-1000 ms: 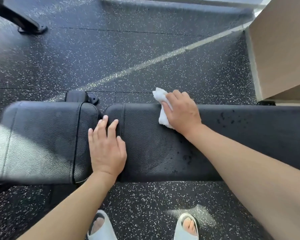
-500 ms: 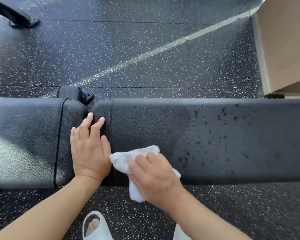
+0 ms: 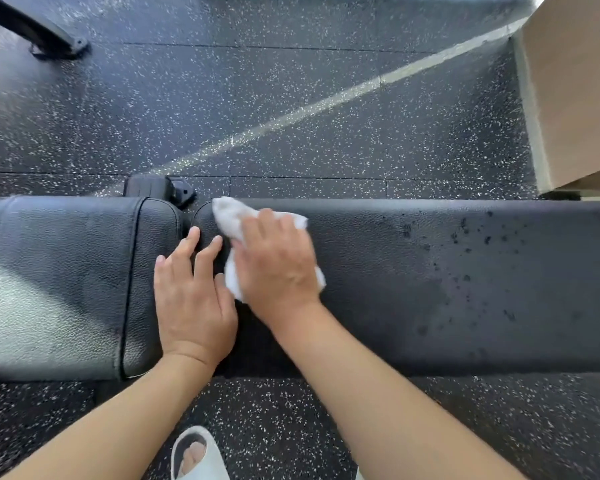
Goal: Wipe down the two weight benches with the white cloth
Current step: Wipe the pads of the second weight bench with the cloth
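Note:
A black weight bench runs across the view, with a short seat pad (image 3: 66,278) on the left and a long back pad (image 3: 430,289) on the right. My right hand (image 3: 274,268) holds the white cloth (image 3: 229,216) down on the left end of the long pad, near its far edge, with the fingers bent over it. Cloth sticks out past the fingertips and beside the wrist. My left hand (image 3: 191,299) rests flat across the gap between the two pads, fingers straight. Dark wet spots (image 3: 482,237) dot the right part of the long pad.
A tan wooden box (image 3: 575,91) stands at the right on the speckled rubber floor (image 3: 291,98). At the top left is the black foot of another piece of equipment (image 3: 49,39). The bench's frame (image 3: 153,187) shows behind the gap. My white sandal (image 3: 194,455) is below.
My right hand has swept the cloth from the pad's far edge to the near edge and back to the far left corner. My left hand has stayed on the gap.

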